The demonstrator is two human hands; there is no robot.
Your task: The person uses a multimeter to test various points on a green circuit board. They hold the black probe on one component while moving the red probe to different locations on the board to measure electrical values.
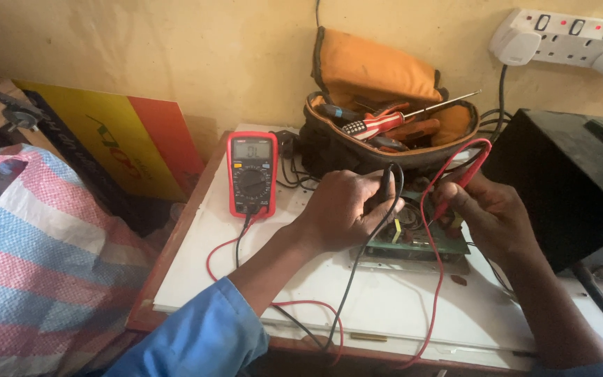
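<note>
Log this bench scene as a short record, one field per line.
left hand: grips black probe, tip on circuit board
right hand: grips red probe, tip on the same board
meter: red multimeter lying on white table, both leads plugged in
behind: tool bag with screwdrivers
wall: power strip

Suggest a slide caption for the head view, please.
Left hand holds black probe, right hand red probe, on circuit board.
</note>
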